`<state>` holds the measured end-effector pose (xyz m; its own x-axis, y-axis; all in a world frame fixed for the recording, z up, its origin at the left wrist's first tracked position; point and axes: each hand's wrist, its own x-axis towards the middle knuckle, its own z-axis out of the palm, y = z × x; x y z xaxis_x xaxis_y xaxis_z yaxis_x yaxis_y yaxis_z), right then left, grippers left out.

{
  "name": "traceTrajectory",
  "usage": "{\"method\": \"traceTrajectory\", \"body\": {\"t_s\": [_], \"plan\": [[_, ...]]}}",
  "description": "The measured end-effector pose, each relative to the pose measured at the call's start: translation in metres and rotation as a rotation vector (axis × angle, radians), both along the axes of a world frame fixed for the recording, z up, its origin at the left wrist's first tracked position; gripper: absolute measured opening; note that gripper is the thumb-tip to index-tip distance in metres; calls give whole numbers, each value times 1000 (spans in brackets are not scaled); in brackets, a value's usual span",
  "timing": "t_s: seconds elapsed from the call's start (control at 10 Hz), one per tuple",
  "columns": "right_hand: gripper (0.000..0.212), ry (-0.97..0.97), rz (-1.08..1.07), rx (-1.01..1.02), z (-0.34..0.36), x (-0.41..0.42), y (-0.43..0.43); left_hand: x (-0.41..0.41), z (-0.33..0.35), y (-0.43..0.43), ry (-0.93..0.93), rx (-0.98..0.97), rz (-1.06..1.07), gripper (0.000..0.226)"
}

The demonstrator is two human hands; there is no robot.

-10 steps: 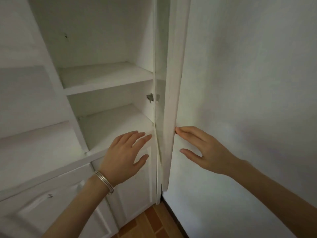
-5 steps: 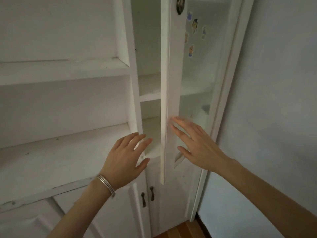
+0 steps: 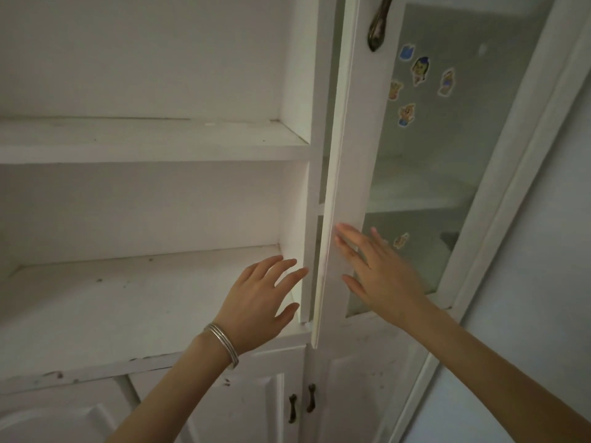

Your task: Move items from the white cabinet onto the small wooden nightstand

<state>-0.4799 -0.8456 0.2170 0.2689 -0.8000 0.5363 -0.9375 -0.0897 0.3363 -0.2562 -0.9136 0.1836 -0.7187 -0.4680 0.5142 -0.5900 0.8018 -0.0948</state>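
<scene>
Now my right hand (image 3: 383, 276) flat on door (image 3: 348, 155), closing step, I judge; left hand (image 3: 259, 302) relaxed, empty. Next I push door flush.

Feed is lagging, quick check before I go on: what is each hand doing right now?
Left hand: open, fingers spread, holding nothing.
Right hand: open, straight fingers flat against the cabinet door frame.

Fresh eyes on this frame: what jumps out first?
The right hand lies with straight fingers against the white frame of the glass door at centre right, and cartoon stickers dot the pane above it. The left hand, a silver bangle at its wrist, hovers open in front of the shelf at centre.
</scene>
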Motion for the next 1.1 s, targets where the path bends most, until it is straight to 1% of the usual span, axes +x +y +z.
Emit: {"method": "traceTrajectory", "body": {"t_s": [0.1,0.2,0.4,0.5,0.6,0.7,0.8,0.9,1.0,1.1], "plan": [[73,-83,11,-32,-4,4,-20,-4,6,-17,23,-41,-3,50],[86,-73,11,-41,-10,2,-29,-12,7,-28,32,-51,2,53],[73,-54,18,-91,-8,6,-28,-25,9,-34,31,-70,14,56],[71,-48,-5,-85,-11,9,-31,-20,11,-34,34,-83,16,57],[74,-52,-57,-55,-8,13,-43,-13,13,-35,20,-97,19,56],[77,-71,-115,25,2,21,-46,-8,16,-36,4,-89,46,56],[80,-73,-105,87,4,22,-37,-3,20,-33,-2,-65,55,56],[73,-81,-54,155,17,20,-28,2,24,-24,4,-51,50,56],[71,-100,-60,256,32,12,-19,8,30,-18,12,-77,24,54],[66,-222,-97,304,44,11,-4,10,39,-12,15,-98,25,53]]}}
